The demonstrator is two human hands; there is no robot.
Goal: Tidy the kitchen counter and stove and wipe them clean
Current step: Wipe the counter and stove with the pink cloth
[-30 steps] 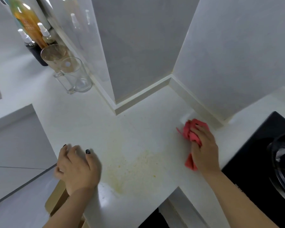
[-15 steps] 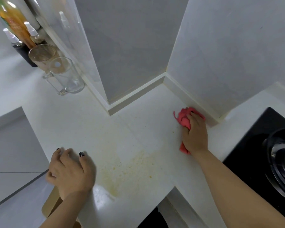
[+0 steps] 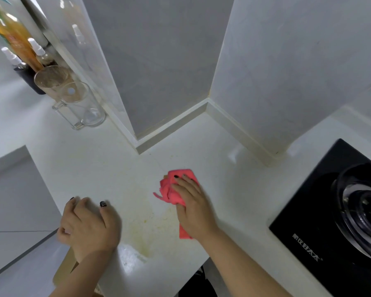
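A red cloth [image 3: 174,185] lies bunched on the white counter [image 3: 223,189], pressed down under my right hand [image 3: 194,207], which grips it. The cloth sits at the upper right edge of a yellowish stain [image 3: 146,228] spread over the counter near its front edge. My left hand [image 3: 88,225] rests on the counter's left edge, fingers curled with nothing in them. A black stove [image 3: 321,221] with a dark burner ring [image 3: 364,209] fills the lower right.
Two clear glass cups [image 3: 81,106] stand at the back left beside a wall corner, with spray bottles [image 3: 22,58] and an orange bottle [image 3: 13,35] behind them. Grey wall panels rise behind the counter. A floor drop lies left of the counter edge.
My right hand has slid the red cloth from near the back wall leftward and toward me, to the stain's edge. My left hand has stayed in place.
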